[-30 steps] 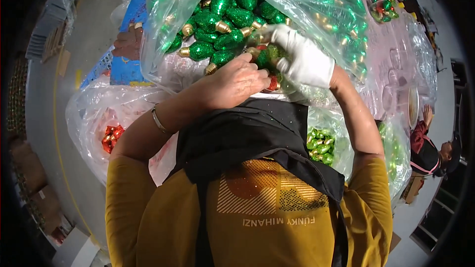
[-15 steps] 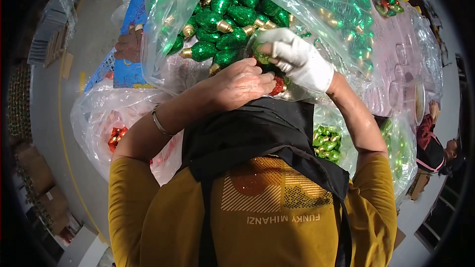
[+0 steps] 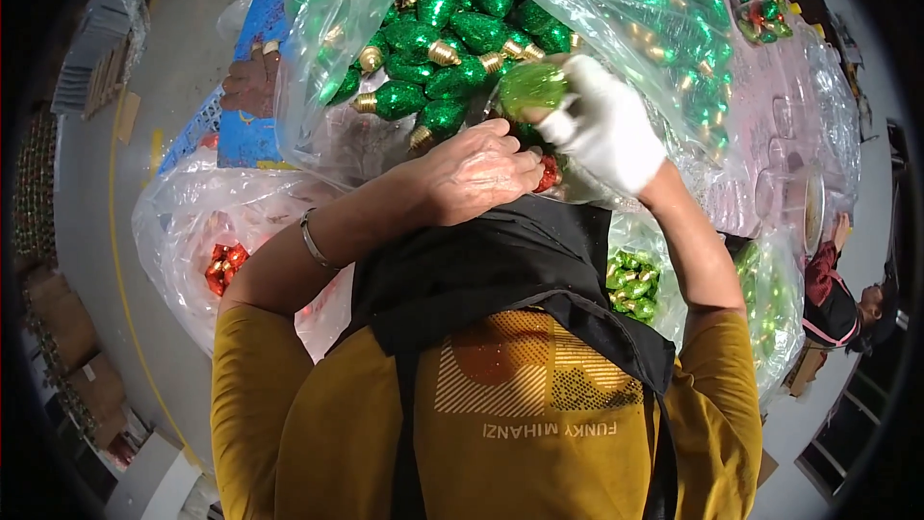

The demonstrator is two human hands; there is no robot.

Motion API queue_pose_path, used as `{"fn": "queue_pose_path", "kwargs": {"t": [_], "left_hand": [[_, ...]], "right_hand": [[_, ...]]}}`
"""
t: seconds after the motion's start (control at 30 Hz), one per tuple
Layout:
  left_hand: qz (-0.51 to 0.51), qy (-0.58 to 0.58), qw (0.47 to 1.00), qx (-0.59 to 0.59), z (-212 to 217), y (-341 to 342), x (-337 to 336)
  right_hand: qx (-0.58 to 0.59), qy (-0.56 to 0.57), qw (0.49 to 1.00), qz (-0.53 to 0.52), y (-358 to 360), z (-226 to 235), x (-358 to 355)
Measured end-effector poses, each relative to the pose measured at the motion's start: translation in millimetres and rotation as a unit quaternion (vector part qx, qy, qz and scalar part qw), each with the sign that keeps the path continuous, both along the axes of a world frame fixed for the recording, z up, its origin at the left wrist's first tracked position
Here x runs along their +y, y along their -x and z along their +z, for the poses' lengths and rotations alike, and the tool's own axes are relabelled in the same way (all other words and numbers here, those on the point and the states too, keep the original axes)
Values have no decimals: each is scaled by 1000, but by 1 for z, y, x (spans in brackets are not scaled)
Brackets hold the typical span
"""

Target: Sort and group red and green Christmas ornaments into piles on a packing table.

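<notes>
Green bulbs (image 3: 452, 58), glittery with gold caps, fill a big clear bag (image 3: 616, 0) in front of us in the head view, and that is where our hands work. Our right hand (image 3: 606, 125), in a white glove, pinches one light-green bulb (image 3: 532, 89) at the bag's mouth. Our left hand (image 3: 476, 169), bare, curls closed around a red bulb (image 3: 549, 173) just under the glove; we cannot tell how many it grips. The bag looks nearly full of green, so we judge most of the handling is either done or only starting; the view does not settle which. Another bag at our left holds a few red bulbs (image 3: 223, 265), and one by our right side holds lime bulbs (image 3: 630, 274). A person (image 3: 842, 294) sits at the far right.
</notes>
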State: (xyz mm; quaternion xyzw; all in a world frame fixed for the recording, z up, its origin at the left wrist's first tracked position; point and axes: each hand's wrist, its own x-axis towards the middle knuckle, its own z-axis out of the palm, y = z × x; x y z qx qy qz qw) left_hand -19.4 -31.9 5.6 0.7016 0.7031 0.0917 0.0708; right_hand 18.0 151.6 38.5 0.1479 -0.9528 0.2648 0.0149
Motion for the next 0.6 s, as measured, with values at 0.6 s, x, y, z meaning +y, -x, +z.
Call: {"fn": "queue_pose_path", "kwargs": {"t": [0.6], "left_hand": [[52,-22,997,49,0,-4,9]], "right_hand": [[-126,-262,957,-2,-5,-37,24]]}}
